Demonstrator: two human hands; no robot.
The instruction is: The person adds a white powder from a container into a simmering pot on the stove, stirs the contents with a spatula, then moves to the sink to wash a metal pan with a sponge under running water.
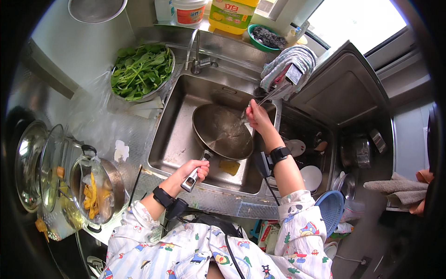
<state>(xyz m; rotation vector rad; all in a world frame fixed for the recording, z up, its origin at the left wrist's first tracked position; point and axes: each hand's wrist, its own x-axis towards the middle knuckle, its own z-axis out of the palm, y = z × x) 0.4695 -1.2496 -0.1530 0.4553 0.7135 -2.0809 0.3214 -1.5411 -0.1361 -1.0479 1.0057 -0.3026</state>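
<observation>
My left hand (195, 171) grips the black-and-metal handle (190, 181) of a frying pan (223, 129). The pan sits tilted in a stainless steel sink (170, 139), with a little water across its inside. My right hand (257, 115) is closed around a thin metal utensil (270, 97) at the pan's far right rim. Its upper end rises toward a striped cloth; its lower end is blurred, so I cannot tell its exact kind. A yellow sponge (229, 167) lies on the sink floor, just below the pan.
A faucet (197, 64) stands behind the sink, beside a bowl of leafy greens (143, 71). Striped cloths (289, 66) hang at the back right. Dishes (310, 178) fill the right basin. A pot (115, 188) and glass lids (52, 167) stand left; a blue basket (329, 211) is right.
</observation>
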